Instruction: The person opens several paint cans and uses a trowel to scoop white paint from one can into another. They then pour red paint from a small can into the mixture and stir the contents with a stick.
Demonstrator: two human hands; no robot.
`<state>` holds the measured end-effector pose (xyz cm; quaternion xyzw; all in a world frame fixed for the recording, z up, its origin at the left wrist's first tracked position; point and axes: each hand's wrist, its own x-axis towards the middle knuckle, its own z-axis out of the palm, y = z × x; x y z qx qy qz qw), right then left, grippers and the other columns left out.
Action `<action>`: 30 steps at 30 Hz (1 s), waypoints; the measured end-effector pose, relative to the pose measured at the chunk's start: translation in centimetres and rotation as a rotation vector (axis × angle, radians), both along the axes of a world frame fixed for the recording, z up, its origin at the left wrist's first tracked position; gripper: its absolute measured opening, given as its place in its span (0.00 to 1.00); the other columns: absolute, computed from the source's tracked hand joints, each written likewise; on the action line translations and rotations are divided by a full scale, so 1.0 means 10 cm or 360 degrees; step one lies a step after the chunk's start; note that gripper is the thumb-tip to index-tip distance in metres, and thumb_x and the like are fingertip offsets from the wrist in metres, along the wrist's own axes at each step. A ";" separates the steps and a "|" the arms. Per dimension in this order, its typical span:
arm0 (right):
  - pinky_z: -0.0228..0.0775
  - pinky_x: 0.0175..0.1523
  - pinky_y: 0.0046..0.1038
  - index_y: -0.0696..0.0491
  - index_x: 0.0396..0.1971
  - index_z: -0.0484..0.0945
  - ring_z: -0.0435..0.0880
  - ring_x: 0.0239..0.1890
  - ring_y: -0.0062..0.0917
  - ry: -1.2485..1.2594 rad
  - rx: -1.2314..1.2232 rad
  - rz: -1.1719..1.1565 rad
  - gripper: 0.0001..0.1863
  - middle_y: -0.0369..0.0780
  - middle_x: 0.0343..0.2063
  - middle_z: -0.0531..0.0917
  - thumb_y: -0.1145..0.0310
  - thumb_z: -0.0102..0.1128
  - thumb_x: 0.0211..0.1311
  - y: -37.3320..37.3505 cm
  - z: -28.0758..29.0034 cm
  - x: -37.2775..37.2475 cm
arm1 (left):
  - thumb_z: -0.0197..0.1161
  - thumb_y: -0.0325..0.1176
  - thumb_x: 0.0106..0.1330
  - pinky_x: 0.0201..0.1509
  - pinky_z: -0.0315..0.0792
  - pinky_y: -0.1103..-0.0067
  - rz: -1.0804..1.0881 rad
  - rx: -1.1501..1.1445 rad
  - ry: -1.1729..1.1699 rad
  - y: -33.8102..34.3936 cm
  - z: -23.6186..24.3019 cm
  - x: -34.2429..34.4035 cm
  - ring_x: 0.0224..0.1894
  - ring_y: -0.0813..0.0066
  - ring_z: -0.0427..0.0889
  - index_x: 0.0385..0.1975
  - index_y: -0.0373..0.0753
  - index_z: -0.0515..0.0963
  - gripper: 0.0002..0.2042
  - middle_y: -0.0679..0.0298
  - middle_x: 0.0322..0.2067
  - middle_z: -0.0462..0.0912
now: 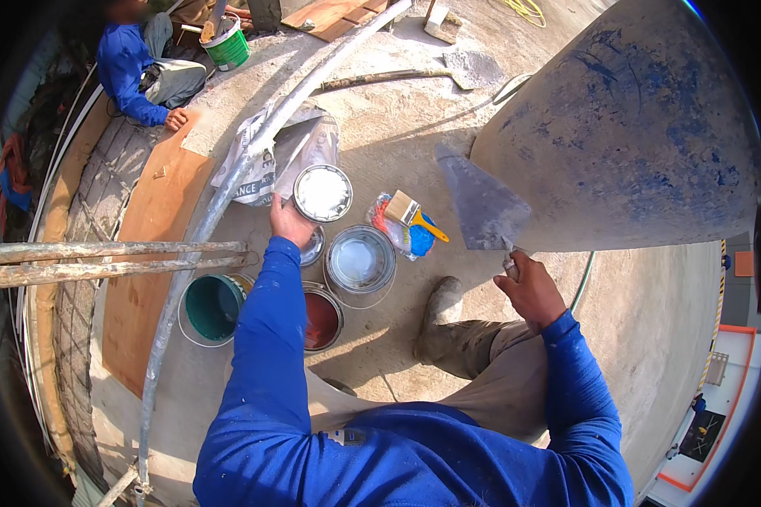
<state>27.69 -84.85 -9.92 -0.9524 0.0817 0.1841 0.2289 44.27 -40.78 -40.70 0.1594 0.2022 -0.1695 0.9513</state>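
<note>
My left hand (290, 223) grips a small round paint can (322, 193) with a silver rim; glare whitens its top, so I cannot tell what is inside. In my right hand (533, 291) is the handle of a pointed trowel (484, 201), its flat grey blade turned away from me. The blade lies close to the big blue-stained, cone-shaped drum (617, 135). Under my left hand stand a larger metal can (361, 259), a can with red-brown inside (321, 319) and a green bucket (212, 307). A yellow-handled paintbrush (416, 217) rests on a plastic bag (423, 240).
A long metal pole (266, 135) slants across the left, meeting two wooden poles (110, 260). A plywood strip (144, 245) lies beyond. A shovel (465, 71) is on the concrete ahead. At the far left a person in blue (131, 72) sits near a green pail (227, 51).
</note>
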 end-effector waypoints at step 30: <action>0.76 0.51 0.49 0.66 0.46 0.79 0.85 0.46 0.59 -0.0059 0.0011 0.0187 0.24 0.62 0.38 0.85 0.60 0.71 0.61 0.76 -0.39 0.42 | 0.66 0.32 0.68 0.36 0.69 0.67 -0.0650 -0.0068 -0.2779 -0.46 4.37 -2.51 0.31 0.62 0.75 0.33 0.40 0.82 0.04 0.62 0.34 0.76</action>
